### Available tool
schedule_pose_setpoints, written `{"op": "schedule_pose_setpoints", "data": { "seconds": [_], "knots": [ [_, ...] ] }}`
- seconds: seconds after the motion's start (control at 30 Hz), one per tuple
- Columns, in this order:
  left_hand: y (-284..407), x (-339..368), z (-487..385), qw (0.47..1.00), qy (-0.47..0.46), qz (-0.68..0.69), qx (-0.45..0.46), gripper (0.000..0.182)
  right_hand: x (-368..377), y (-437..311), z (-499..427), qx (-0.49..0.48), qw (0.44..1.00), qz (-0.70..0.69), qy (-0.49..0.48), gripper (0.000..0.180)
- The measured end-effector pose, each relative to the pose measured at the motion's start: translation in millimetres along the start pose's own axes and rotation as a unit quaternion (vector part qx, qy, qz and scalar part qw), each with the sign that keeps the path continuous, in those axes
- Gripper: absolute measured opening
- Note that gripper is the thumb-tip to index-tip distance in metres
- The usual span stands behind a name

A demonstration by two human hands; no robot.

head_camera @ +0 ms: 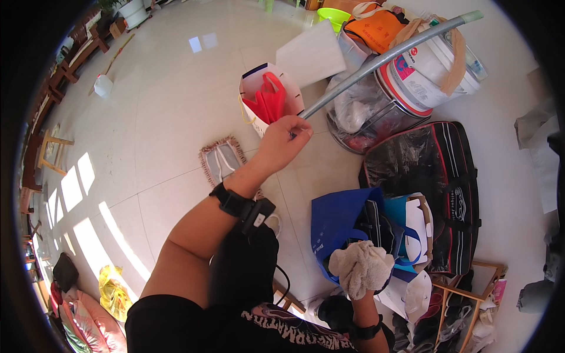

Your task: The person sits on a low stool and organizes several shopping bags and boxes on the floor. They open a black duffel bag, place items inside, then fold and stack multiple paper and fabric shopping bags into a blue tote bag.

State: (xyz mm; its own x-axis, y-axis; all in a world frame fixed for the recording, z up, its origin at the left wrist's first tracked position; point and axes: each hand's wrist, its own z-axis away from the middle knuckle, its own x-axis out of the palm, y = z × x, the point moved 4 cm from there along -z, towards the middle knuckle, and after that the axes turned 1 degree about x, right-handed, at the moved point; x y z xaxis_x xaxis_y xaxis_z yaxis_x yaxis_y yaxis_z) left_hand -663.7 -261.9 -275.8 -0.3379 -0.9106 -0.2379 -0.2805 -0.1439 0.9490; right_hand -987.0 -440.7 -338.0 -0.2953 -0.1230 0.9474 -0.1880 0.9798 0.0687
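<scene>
Fingers of my left hand [287, 137] are curled round a grey metal pole [375, 64], which slants up to the right and has a pale green far end. Its near end is hidden by the hand. My right hand [363, 293] holds a bunched beige cloth [363, 267] that covers most of its fingers, over a blue bag [331, 220]. A flat mop head [218, 161] with a brownish fringe and white straps lies on the tiles, partly behind my left forearm. Just beyond my left hand stands a white paper bag [293, 88] with a red bag [271, 99] inside.
Rightward lie a black zipped case [450, 176], a lidded white bucket [419, 75] on a wire-framed bin and a wooden shoe rack [479, 300]. A white foam sheet [311, 53] and lime basin [333, 17] are farther off. A yellow plastic bag [114, 293] lies lower left.
</scene>
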Motion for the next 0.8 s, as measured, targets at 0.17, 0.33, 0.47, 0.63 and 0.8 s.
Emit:
{"op": "schedule_pose_setpoints", "data": {
  "seconds": [0.17, 0.33, 0.47, 0.63, 0.8],
  "knots": [
    [-128.9, -42.1, -64.6, 0.926, 0.180, -0.325, -0.071, 0.058, -16.3, 5.2, 12.6, 0.012, 0.997, 0.062, 0.044, 0.061],
    [-273.2, -42.6, -78.6, 0.883, 0.181, -0.230, -0.366, 0.063, -32.9, -0.3, 42.4, 0.020, 0.983, 0.092, 0.158, 0.052],
    [-302.6, -27.2, -85.8, 0.874, -0.062, -0.392, -0.282, 0.034, -62.3, -20.6, 76.1, 0.042, 0.980, 0.136, 0.142, 0.051],
    [-256.1, -40.8, -68.5, 0.854, 0.298, 0.231, -0.358, 0.025, -82.1, -34.5, 99.3, 0.097, 0.733, 0.577, 0.347, 0.043],
    [-170.5, -87.7, -57.2, 0.912, 0.339, 0.131, -0.188, 0.034, -32.7, -9.7, 67.1, 0.077, 0.532, 0.728, 0.425, 0.040]
  ]
}}
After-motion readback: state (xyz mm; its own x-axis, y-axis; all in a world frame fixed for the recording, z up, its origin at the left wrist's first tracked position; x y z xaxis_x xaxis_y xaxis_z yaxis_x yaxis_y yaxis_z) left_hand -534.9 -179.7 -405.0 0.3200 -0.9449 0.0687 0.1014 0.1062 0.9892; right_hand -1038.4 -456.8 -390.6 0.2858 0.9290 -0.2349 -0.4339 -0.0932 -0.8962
